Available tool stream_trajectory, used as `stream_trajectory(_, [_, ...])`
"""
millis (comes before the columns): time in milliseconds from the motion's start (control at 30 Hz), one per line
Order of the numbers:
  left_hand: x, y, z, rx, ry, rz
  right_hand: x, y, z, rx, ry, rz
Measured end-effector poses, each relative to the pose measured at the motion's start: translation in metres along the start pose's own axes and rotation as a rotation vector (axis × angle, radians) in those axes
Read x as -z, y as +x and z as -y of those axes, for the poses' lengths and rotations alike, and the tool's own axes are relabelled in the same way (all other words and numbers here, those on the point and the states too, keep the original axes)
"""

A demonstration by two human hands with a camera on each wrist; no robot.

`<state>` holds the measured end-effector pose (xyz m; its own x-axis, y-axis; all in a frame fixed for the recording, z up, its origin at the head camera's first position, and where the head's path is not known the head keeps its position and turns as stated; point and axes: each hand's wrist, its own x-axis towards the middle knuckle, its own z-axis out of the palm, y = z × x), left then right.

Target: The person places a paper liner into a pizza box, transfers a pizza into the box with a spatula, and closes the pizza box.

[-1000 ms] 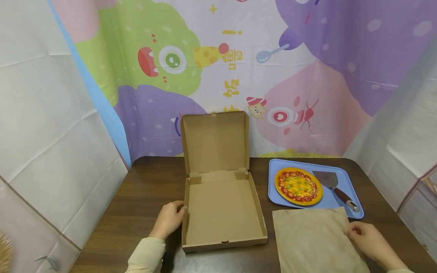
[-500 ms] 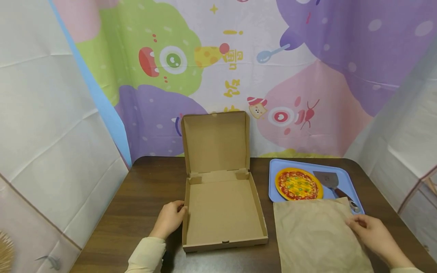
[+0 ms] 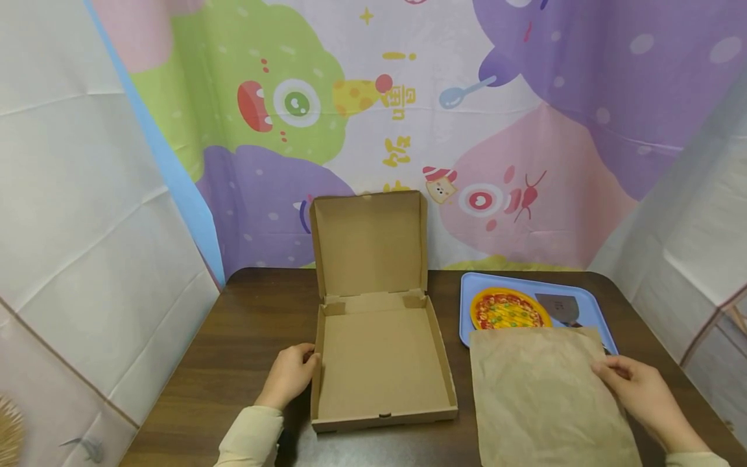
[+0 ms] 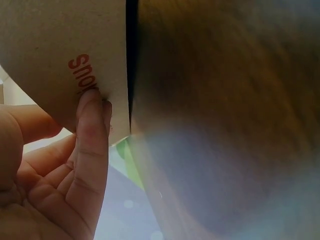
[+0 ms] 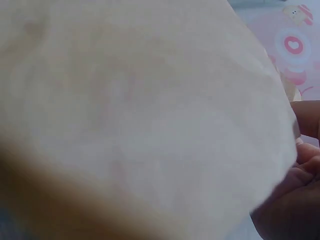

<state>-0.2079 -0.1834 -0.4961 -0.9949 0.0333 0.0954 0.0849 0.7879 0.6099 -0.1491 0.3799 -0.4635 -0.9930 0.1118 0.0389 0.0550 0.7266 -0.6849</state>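
Observation:
An open cardboard pizza box stands mid-table, its lid upright at the back. My left hand pinches the box's left wall; in the left wrist view its fingers lie against the outer side, over red lettering. On the right, my right hand pinches the right edge of a flat brown paper piece; whether it is a sheet or a bag I cannot tell. That paper nearly fills the right wrist view. It hides the front of a pizza and most of a spatula's handle.
Behind the paper lies a blue tray bearing the pizza and the metal spatula. A dark wooden table is underneath. A cartoon-print curtain hangs right behind the table, and pale cloths flank both sides.
My right hand has brought the paper up and away from me, so it covers more of the tray, pizza and spatula. The left hand and the box stay put.

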Motion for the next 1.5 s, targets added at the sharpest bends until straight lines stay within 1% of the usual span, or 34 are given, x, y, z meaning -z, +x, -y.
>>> stream_trajectory(167, [0.0, 0.0, 0.001, 0.0, 0.002, 0.001, 0.003, 0.004, 0.008, 0.0, 0.029, -0.023])
stream_trajectory(333, [0.0, 0.001, 0.001, 0.003, -0.005, 0.006, 0.005, 0.008, 0.016, -0.025, 0.076, -0.042])
stream_trajectory(433, [0.0, 0.001, 0.001, 0.001, -0.003, 0.001, 0.007, 0.012, 0.021, -0.025, 0.097, -0.057])
stream_trajectory(600, [-0.002, 0.003, 0.002, -0.007, -0.003, -0.002, 0.01, 0.019, 0.029, -0.003, 0.086, -0.072])
stream_trajectory(700, [-0.002, 0.004, 0.002, -0.007, -0.006, 0.003, 0.013, 0.024, 0.034, 0.007, 0.059, -0.071])
stream_trajectory(833, [-0.002, 0.005, 0.003, -0.003, -0.014, 0.008, 0.018, 0.03, 0.041, 0.018, 0.016, -0.048])
stream_trajectory(933, [-0.002, 0.006, 0.002, -0.004, -0.016, 0.009, 0.021, 0.034, 0.047, 0.022, 0.015, -0.029])
stream_trajectory(1267, [-0.003, 0.007, 0.0, -0.011, -0.02, 0.006, 0.022, 0.049, 0.069, 0.025, 0.152, -0.047])
stream_trajectory(1500, [-0.004, 0.008, 0.001, -0.008, -0.016, 0.006, 0.017, 0.061, 0.085, 0.015, 0.233, -0.031])
